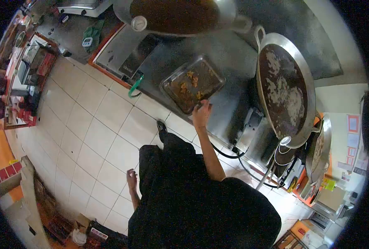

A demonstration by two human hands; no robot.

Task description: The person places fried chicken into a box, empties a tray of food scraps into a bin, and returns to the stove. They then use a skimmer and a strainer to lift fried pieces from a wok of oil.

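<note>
My right hand [202,114] is at the near edge of a shallow rectangular metal tray [172,92], its fingers bent together over the rim. A small dark shape shows at the fingertips, too blurred to name. Clumps of yellow-brown food bits [184,87] lie scattered in the tray, some right beside the fingers. Down at my left side hangs my left hand [131,178], loosely open with nothing visible in it, above the tiled floor.
The tray rests on a steel counter [234,62]. To the right stands a large pan of dark, foamy liquid [284,87] with a dial thermometer [285,141]. Another wide pan [176,16] is ahead. A green-handled tool [136,86] overhangs the counter edge. Black hoses [230,156] hang at right.
</note>
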